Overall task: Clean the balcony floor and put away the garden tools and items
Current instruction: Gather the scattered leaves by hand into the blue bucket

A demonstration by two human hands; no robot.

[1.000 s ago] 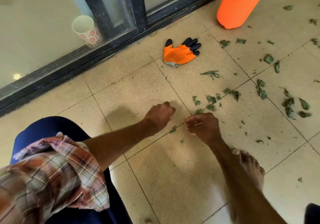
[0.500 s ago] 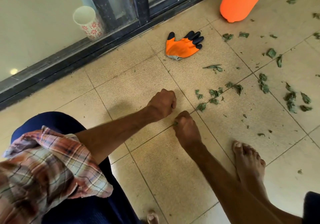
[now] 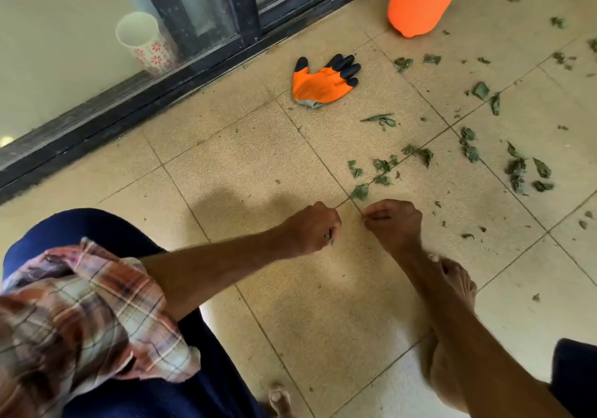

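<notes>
Half done at best. Clutched leaf scraps [image 3: 330, 236] in the curled left hand [image 3: 310, 230]; pinched fingertips [image 3: 368, 218] of the right hand [image 3: 392, 223] together, contents too small to tell. Best worked rightward from the nearest leaf [image 3: 359, 191], just on their far side.

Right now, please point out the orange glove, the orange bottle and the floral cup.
orange glove [image 3: 318, 85]: head view, on its orange palm.
orange bottle [image 3: 420, 0]: head view, on its side wall.
floral cup [image 3: 150, 50]: head view, on its patterned outer wall.

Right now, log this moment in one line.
left hand: grips leaf bits | right hand: curled, contents unclear | glove: untouched | leaves: scattered
</notes>
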